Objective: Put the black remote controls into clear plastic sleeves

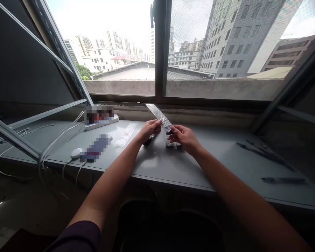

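A long clear plastic bag (pixel 157 113) is stretched slantwise between my hands above the table. My left hand (pixel 150 130) pinches its edge midway along. At its lower right end, my right hand (pixel 185 138) grips the bag, where something dark shows at the fingertips. Beneath my left hand lies a black object with pale markings (pixel 149 140), perhaps a remote control, partly covered by the fingers. Dark pieces in clear wrapping (pixel 169 143) lie under my right hand, partly hidden by it. Left of my hands, another clear plastic bag (pixel 126 135) lies flat.
On the grey table (pixel 160 168), a white power strip (pixel 102 122), a blurred-out dark object (pixel 96 148) and a round white charger (pixel 76 153) with cables stand left. Dark cables (pixel 265 154) and a pen-like object (pixel 282 180) lie right. A metal frame (pixel 21 138) rises at the left.
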